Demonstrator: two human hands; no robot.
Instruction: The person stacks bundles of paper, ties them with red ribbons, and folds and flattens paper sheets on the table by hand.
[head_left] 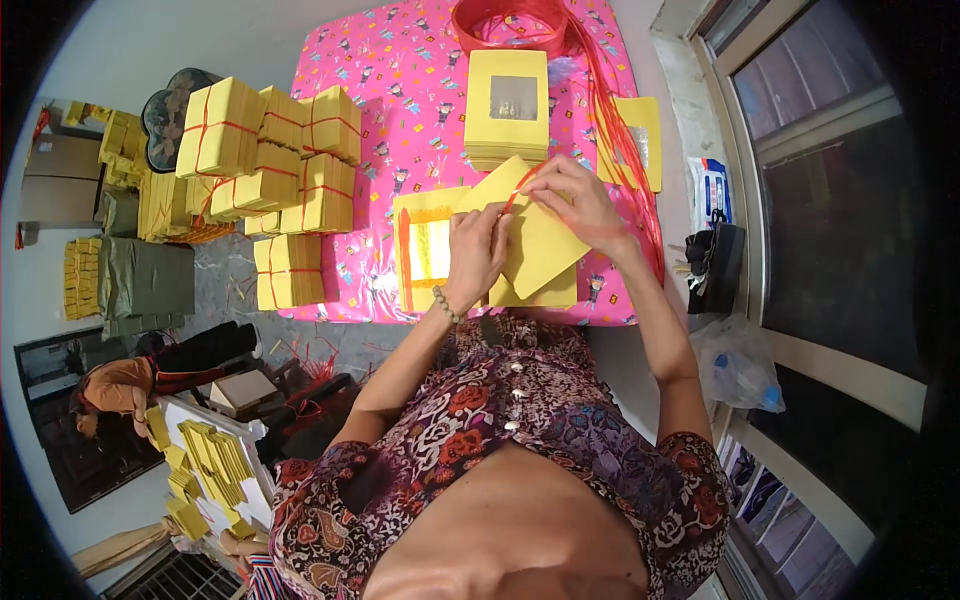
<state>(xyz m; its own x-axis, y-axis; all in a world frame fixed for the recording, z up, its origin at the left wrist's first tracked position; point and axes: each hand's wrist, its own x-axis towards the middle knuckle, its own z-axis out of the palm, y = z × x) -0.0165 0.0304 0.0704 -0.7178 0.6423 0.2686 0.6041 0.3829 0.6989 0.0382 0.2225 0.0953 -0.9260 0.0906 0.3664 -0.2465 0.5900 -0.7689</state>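
Note:
A thin red strip (pixel 514 198) is pinched between my two hands, above yellow paper sheets (pixel 545 250) at the near edge of the table. My left hand (pixel 476 245) is closed on its lower end, resting over the papers. Higher and to the right, my right hand (pixel 572 200) grips the other end with bent fingers. The yellow sheets lie turned at an angle, partly covered by both hands. Under my left wrist is a sheet with an orange-red border (pixel 403 262) and a shiny patch.
A pink patterned cloth (pixel 400 120) covers the table. Yellow bundles tied with red strips (pixel 225 125) are piled at left. A yellow stack (pixel 505 138) stands ahead. Loose red strips (pixel 618 125) hang along the right. Another person (pixel 125 385) bends over yellow papers, lower left.

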